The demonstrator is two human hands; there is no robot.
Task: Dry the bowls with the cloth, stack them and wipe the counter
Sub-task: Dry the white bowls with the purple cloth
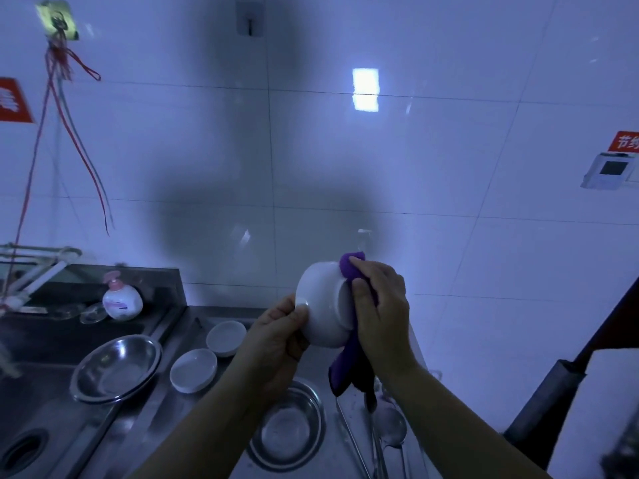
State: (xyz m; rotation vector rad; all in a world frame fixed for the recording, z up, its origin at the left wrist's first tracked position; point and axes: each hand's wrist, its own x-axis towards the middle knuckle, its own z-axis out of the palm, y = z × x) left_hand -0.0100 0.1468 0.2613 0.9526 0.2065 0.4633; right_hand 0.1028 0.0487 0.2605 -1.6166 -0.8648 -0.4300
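Against the tiled wall (449,202), a steel counter (193,426) ran beside a sink (52,392). Over the sink's edge sat a steel basin (116,369); a second one (288,435) lay on the counter under the arms. Two small white dishes (193,369) (225,337) rested between them, apart from each other. Above the counter a white bowl (325,312) was held tilted, base toward the camera — the left hand (276,340) gripped its rim, thumb on the outside. The right hand (378,305) pressed a purple cloth (351,357) against the bowl's foot, fingers curled round it, the cloth's tail hanging free. A soap bottle (121,300) stood behind the sink — spoons (389,430) lay at the right.
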